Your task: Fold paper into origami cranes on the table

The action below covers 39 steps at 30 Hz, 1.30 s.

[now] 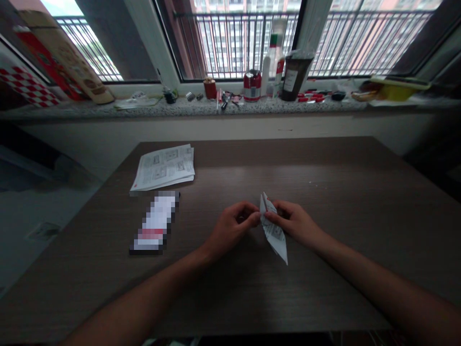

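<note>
A folded piece of printed paper (275, 234), narrow and pointed at both ends, is held over the brown table (342, 178). My right hand (297, 221) pinches it from the right, with the thumb on its near face. From the left, my left hand (234, 223) has thumb and forefinger closed at the paper's left edge. One lower tip of the paper points down toward the table's front. Some of the fingers behind the paper are hidden.
A phone (154, 223) with a blurred-out screen lies left of my hands. Behind it rests a stack of printed sheets (165, 166). On the stone windowsill (194, 109) stand a red can (252, 85), a dark cup (293, 77) and several small tools.
</note>
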Tool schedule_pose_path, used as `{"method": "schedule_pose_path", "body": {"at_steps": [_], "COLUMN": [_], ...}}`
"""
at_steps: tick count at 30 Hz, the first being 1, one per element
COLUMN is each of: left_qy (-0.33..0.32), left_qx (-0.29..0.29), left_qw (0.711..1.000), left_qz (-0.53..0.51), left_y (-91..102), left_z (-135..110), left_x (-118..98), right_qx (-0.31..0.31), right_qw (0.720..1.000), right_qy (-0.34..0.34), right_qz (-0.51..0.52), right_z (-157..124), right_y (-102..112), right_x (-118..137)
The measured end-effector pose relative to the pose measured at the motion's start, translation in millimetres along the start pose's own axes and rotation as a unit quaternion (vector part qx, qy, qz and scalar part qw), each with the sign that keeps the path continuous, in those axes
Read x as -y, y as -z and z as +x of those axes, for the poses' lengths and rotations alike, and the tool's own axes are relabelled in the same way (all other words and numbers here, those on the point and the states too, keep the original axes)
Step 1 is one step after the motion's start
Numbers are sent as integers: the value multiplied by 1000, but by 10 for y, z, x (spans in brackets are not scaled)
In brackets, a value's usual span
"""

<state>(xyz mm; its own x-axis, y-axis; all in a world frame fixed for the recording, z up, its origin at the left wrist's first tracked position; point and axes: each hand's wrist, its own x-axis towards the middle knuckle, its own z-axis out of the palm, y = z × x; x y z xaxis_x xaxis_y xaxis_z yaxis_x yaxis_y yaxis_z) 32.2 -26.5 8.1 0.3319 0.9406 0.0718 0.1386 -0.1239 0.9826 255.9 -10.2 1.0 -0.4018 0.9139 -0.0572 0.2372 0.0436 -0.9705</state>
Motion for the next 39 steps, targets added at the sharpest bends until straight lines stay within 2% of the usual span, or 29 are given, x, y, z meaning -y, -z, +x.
{"method": "schedule_pose_path", "body": {"at_steps": [5,9,14,19,24,30,34,39], "left_qy": [-7,-3,13,14,8,-70,-102,-156], "left_qx": [-21,-10,-3,-4,0,13,12,-7], "left_qw": [998,994,987,981,981,989,995,980], "left_qz": [-65,-108,-158,-192,-196,-127,-2,125], "left_y": [51,62,51,25,33,79,124,143], "left_z": [43,62,68,64,69,63,44,30], "left_x": [15,26,24,44,56,17,-7,-52], "right_qx": [43,67,74,75,70,83,82,64], "right_qw": [999,995,987,968,962,971,981,990], "right_qy": [-14,-39,-75,-130,-148,-119,-90,-69], "right_qz": [30,55,118,202,217,191,154,100], "right_z": [-15,-18,-30,-72,-84,-65,-54,-49], "right_y": [-6,-16,-19,-41,-48,-35,-23,-10], "right_x": [-4,-14,14,50,77,69,67,89]}}
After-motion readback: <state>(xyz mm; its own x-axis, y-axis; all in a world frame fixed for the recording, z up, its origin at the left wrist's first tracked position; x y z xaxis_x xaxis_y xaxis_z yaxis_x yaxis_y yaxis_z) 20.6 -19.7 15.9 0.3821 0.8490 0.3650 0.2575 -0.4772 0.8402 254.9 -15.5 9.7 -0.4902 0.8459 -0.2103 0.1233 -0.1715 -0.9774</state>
